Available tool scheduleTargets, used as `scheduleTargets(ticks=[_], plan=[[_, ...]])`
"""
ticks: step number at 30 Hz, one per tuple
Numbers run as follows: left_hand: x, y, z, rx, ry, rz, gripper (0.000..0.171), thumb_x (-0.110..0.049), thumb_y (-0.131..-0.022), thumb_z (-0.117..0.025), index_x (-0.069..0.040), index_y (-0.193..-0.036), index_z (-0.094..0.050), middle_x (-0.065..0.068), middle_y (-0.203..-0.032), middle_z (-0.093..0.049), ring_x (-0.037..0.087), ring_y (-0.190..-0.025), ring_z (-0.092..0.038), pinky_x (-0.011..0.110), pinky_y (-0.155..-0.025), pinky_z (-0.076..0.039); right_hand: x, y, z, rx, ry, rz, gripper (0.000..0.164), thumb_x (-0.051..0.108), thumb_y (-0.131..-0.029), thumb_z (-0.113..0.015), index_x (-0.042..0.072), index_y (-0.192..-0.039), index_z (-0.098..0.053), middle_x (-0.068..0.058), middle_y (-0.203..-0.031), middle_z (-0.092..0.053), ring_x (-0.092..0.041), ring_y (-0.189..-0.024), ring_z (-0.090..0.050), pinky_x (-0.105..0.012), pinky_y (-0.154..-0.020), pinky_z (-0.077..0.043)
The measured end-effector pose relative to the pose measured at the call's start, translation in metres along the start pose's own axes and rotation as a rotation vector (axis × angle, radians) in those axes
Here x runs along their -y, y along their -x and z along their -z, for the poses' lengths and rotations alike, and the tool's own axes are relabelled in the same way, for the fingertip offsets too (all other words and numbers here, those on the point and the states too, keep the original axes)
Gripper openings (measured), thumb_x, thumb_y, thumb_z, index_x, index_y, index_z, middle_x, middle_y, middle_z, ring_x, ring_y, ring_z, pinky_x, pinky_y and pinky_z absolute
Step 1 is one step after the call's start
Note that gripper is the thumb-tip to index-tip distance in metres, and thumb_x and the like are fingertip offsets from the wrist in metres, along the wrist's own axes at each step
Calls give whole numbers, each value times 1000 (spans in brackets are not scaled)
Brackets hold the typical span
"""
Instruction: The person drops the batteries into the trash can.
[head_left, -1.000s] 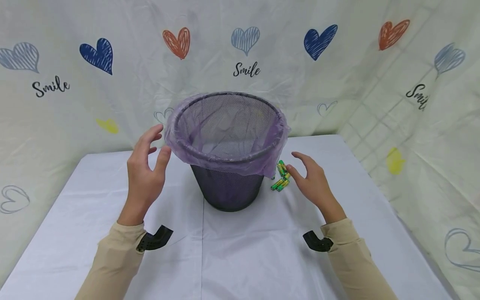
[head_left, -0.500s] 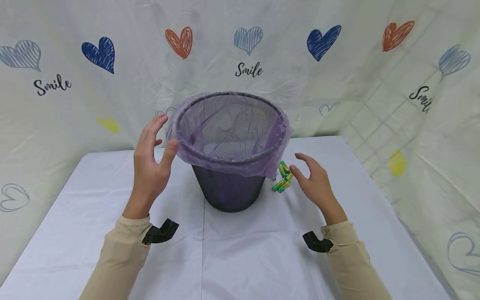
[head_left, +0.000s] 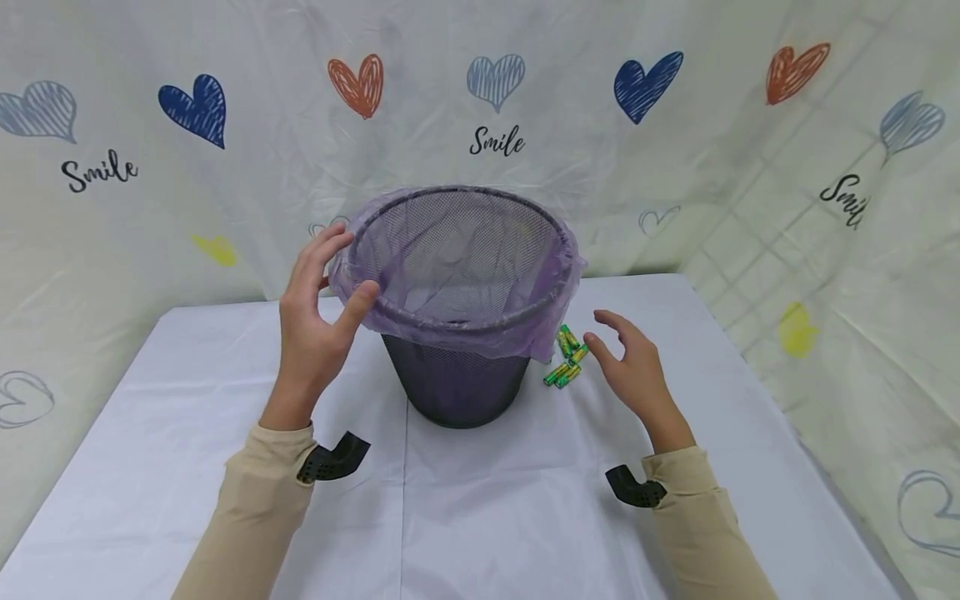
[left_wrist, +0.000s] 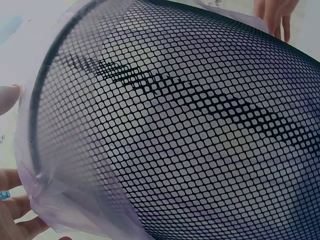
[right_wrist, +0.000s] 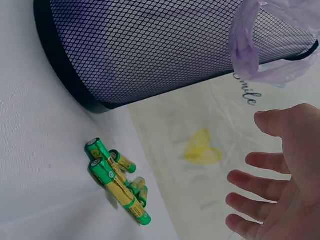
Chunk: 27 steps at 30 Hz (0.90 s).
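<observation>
A black mesh wastebasket (head_left: 457, 387) stands upright on the table, lined with a thin purple bag (head_left: 487, 333) folded over its rim. At the rim's left side is my left hand (head_left: 315, 333), thumb and fingers spread apart, fingertips right at the bag. The left wrist view shows its thumb (left_wrist: 7, 97) beside the bag's edge. My right hand (head_left: 630, 371), fingers apart and holding nothing, hovers right of the basket. Nearest to it lie several green and yellow batteries (head_left: 567, 373) on the tabletop; the right wrist view shows these batteries (right_wrist: 120, 190) in a loose cluster beside the basket's base.
A white cloth covers the table (head_left: 480, 517). Behind and to the right hangs a pale curtain (head_left: 420, 150) printed with hearts and the word Smile, close behind the table's back edge. Each sleeve carries a black wrist mount, such as the left mount (head_left: 333, 458).
My left hand has moved right and a little upward, from beside the basket to the bag-covered rim. My right hand has barely shifted. The basket and batteries stay in place.
</observation>
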<state>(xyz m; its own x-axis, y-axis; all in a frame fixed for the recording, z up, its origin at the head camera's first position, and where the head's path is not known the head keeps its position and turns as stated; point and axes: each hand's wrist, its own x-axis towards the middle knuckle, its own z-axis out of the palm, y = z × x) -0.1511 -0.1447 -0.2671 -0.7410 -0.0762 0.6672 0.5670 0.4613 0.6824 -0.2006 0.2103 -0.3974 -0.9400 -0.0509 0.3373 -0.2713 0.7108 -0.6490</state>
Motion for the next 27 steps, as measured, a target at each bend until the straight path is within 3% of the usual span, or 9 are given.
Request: scheduleTargets(ticks=[10,16,23,27], plan=[[1,5,-7,-15,46,44,56,-34,-84,-61,0,-127,-49,14,-139,-43,23,-133,-35,47,-97,-35,-7,-1,-3,-24,-14,5,49,37,-91,-52,7,-130,-48,-13,-130,-53,-30,-125,-44,-50,-99,-36],[2,8,-10,-26,58,37,54,-28,-84,-62,3,-126,-49,16,-138,-44,24,-132,-37,48,-97,-37,-13,0,-4,-12,-27,-14,48,36,-92,-51,7,-130,-48,-14,-130,-53,-31,-125,-44,-50,-98,-36],[9,12,-11,-38,72,49,59,-31,-84,-62,2,-130,-45,16,-138,-44,24,-129,-40,25,-97,-37,-25,0,-8,-22,-20,-33,47,36,-92,-51,8,-129,-49,-13,-128,-55,-31,-123,-46,-49,-98,-37],[11,13,-10,-31,82,59,60,-34,-85,-62,-1,-132,-44,15,-138,-43,23,-128,-41,20,-95,-36,-29,-2,-10,-17,-19,-45,47,37,-92,-51,7,-128,-50,-13,-127,-55,-31,-123,-46,-49,-98,-37]])
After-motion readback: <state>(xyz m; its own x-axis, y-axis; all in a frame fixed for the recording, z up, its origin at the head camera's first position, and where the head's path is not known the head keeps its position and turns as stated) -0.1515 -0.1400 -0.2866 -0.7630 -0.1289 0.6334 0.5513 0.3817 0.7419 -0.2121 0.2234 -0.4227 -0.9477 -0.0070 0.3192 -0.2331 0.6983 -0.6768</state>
